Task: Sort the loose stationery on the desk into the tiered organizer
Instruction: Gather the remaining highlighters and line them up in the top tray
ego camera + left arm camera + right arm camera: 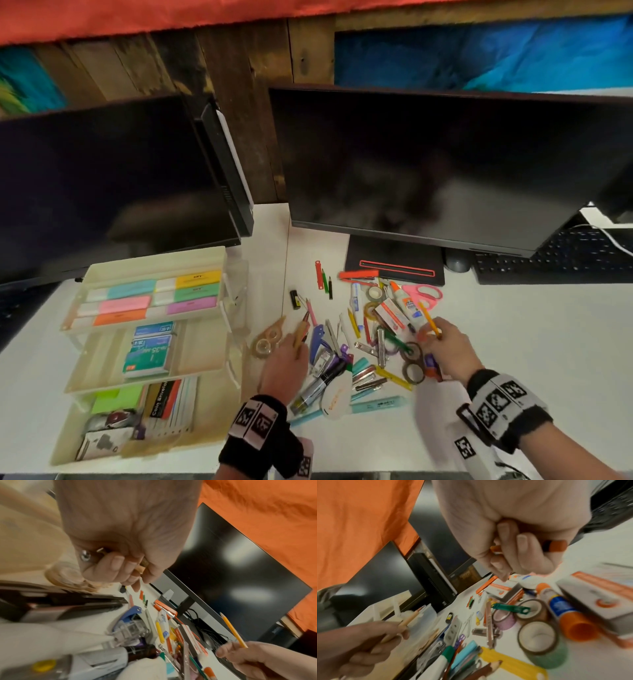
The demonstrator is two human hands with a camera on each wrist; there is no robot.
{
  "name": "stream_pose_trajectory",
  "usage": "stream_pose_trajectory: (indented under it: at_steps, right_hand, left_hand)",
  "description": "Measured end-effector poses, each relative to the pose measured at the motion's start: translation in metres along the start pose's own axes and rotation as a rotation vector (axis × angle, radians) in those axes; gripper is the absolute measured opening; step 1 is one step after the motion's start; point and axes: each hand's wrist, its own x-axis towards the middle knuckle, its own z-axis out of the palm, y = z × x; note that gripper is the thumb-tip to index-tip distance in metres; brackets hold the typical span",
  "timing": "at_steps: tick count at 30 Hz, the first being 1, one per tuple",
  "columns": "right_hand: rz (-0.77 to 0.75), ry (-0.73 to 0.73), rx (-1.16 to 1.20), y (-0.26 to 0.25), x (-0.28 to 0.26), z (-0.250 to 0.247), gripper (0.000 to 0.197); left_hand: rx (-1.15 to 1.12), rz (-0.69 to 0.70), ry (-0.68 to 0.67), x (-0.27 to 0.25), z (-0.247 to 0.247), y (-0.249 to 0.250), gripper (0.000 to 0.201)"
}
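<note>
The cream tiered organizer (205, 356) stands at the desk's left, with coloured note pads on top, staple boxes in the middle and envelopes below. A heap of loose stationery (363, 346) lies to its right. At the heap's left edge my left hand (295, 346) grips a few wooden pencils (303, 328), tips pointing away; its curled fingers (118, 563) show in the left wrist view. My right hand (434, 337) hovers over the heap's right side and grips a yellow pencil (428, 318). The pencil's orange eraser end (555, 545) sticks out of the fist.
Two dark monitors (445, 164) stand behind the heap, with a keyboard (555, 263) and mouse (457, 263) at the back right. A glue bottle (406, 305), pink scissors (424, 294), tape rolls (412, 371) and a clear tape dispenser (267, 339) lie in or near the heap.
</note>
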Motion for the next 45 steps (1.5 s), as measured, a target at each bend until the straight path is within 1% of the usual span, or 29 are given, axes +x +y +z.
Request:
stream_pose_trajectory:
  at_steps: [2, 3, 4, 5, 6, 8, 9, 11, 13, 15, 17, 18, 19, 21, 22, 23, 25, 28, 30, 32, 34, 36, 39, 41, 43, 45]
  right_hand:
    - [0.123, 0.117, 0.009, 0.018, -0.001, -0.016, 0.019]
    - [0.169, 0.140, -0.009, 0.026, -0.001, -0.021, 0.018]
    - [0.207, 0.136, -0.034, 0.037, -0.002, -0.025, 0.017]
    - [0.231, 0.109, -0.063, 0.045, -0.004, -0.027, 0.022]
    - [0.246, 0.059, -0.086, 0.054, -0.005, -0.026, 0.032]
    - [0.234, -0.048, -0.087, 0.067, -0.008, -0.016, 0.054]
    - [0.212, -0.075, -0.086, 0.071, -0.009, -0.010, 0.061]
    - [0.160, -0.073, -0.093, 0.073, -0.009, 0.000, 0.071]
    - [0.124, -0.054, -0.093, 0.069, -0.007, 0.006, 0.074]
    - [0.092, -0.080, -0.106, 0.062, -0.002, 0.007, 0.073]
    - [0.079, -0.100, -0.107, 0.054, 0.003, 0.005, 0.066]
    - [0.072, -0.067, -0.097, 0.049, 0.007, 0.002, 0.060]
    - [0.052, -0.003, -0.080, 0.044, 0.012, -0.001, 0.051]
    - [-0.013, 0.107, -0.025, 0.026, 0.021, -0.007, 0.029]
    - [-0.059, 0.120, 0.022, 0.017, 0.026, -0.009, 0.024]
    - [-0.102, 0.092, 0.079, 0.007, 0.033, -0.011, 0.024]
    - [-0.138, -0.032, 0.136, -0.008, 0.044, -0.009, 0.026]
    - [-0.103, -0.190, 0.005, -0.011, 0.059, -0.004, 0.025]
    - [-0.070, -0.236, -0.080, -0.001, 0.064, -0.003, 0.023]
    - [-0.058, -0.226, -0.107, 0.011, 0.066, -0.007, 0.021]
    - [-0.055, -0.204, -0.083, 0.023, 0.064, -0.012, 0.027]
    - [-0.074, -0.198, -0.066, 0.030, 0.062, -0.015, 0.028]
    - [-0.088, -0.197, -0.049, 0.033, 0.059, -0.018, 0.027]
    - [-0.115, -0.168, -0.056, 0.031, 0.053, -0.019, 0.027]
    - [-0.151, -0.153, -0.070, 0.028, 0.042, -0.017, 0.025]
    - [-0.176, -0.177, -0.085, 0.026, 0.029, -0.012, 0.021]
  left_hand:
    - [-0.024, 0.029, -0.044, 0.005, 0.010, 0.005, 0.033]
    - [0.007, 0.038, -0.057, 0.008, 0.015, 0.006, 0.036]
    - [0.021, 0.024, -0.086, 0.005, 0.019, 0.011, 0.036]
    - [0.024, 0.018, -0.089, 0.004, 0.023, 0.015, 0.035]
    - [0.035, 0.038, -0.107, 0.002, 0.023, 0.021, 0.034]
    - [-0.019, 0.058, -0.109, 0.003, 0.030, 0.031, 0.028]
    - [0.024, 0.097, -0.079, 0.007, 0.037, 0.030, 0.025]
    - [0.056, 0.132, -0.066, 0.009, 0.046, 0.037, 0.022]
    - [0.075, 0.172, -0.081, 0.011, 0.052, 0.042, 0.021]
    - [0.080, 0.224, -0.079, 0.014, 0.058, 0.050, 0.018]
    - [0.105, 0.277, -0.084, 0.018, 0.063, 0.060, 0.016]
    - [0.130, 0.307, -0.094, 0.020, 0.066, 0.066, 0.017]
    - [0.155, 0.352, -0.099, 0.023, 0.070, 0.070, 0.023]
    - [0.195, 0.424, -0.139, 0.027, 0.078, 0.079, 0.039]
    - [0.229, 0.440, -0.171, 0.029, 0.082, 0.082, 0.043]
    - [0.264, 0.459, -0.188, 0.032, 0.085, 0.083, 0.044]
    - [0.345, 0.479, -0.219, 0.037, 0.089, 0.084, 0.044]
    - [0.416, 0.495, -0.241, 0.043, 0.088, 0.079, 0.044]
    - [0.440, 0.506, -0.224, 0.046, 0.084, 0.072, 0.047]
    - [0.472, 0.520, -0.200, 0.047, 0.081, 0.060, 0.052]
    - [0.496, 0.512, -0.206, 0.046, 0.080, 0.050, 0.057]
    - [0.511, 0.508, -0.203, 0.045, 0.078, 0.045, 0.060]
    - [0.549, 0.506, -0.149, 0.050, 0.071, 0.042, 0.058]
    - [0.583, 0.475, -0.129, 0.057, 0.064, 0.041, 0.055]
    - [0.571, 0.430, -0.148, 0.064, 0.056, 0.041, 0.054]
    - [0.519, 0.405, -0.164, 0.067, 0.046, 0.043, 0.052]
